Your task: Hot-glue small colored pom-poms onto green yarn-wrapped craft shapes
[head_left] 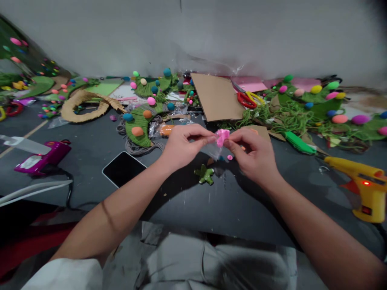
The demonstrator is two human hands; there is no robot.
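Note:
Pink modelling clay (223, 137), soft and uneven in shape, is held up between my two hands over the table. My left hand (186, 145) pinches its left side, where clear plastic film hangs below. Thumb and fingers of my right hand (253, 153) are closed on its right side. A small pink ball (229, 157) lies on the table just under my right fingertips. Nearer to me is a small green star-shaped piece (204, 174). A green yarn-wrapped crescent (139, 125) with coloured balls lies left of my left hand.
A phone (123, 169) lies left of my left forearm. On the right are a yellow glue gun (359, 181) with a red light and a green brush (300, 143). Behind my hands are cardboard (216, 96), scissors (248, 100) and green yarn (284, 117). A purple device (44, 158) stands left.

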